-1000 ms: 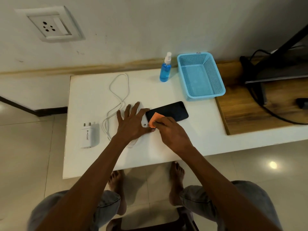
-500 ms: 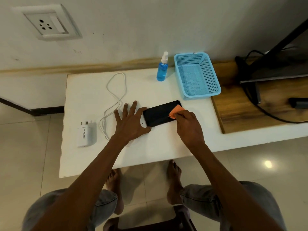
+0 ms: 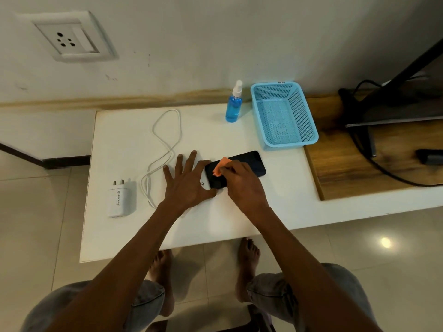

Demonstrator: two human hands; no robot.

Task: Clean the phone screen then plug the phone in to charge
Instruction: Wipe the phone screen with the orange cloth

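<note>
lying flat on the white table (image 3: 115, 144), the black phone (image 3: 249, 164) sits at a slant near the middle, screen up. the right hand (image 3: 242, 185) pinches a small orange cloth (image 3: 221, 165) and holds it against the glass near the phone's left end. the left hand (image 3: 185, 185) rests flat with its fingers spread and straight, grasping nothing, the thumb touching the phone's near left corner. a white cable (image 3: 165, 140) loops across the table just left of that hand, and a white charger plug (image 3: 118, 200) lies further left, apart from the cable's end (whether the two are joined is hard to tell). a blue spray bottle (image 3: 233, 106) stands upright at the back edge, just beside a light blue basket (image 3: 309, 130). a wall socket (image 3: 69, 37) sits on the wall above.
</note>
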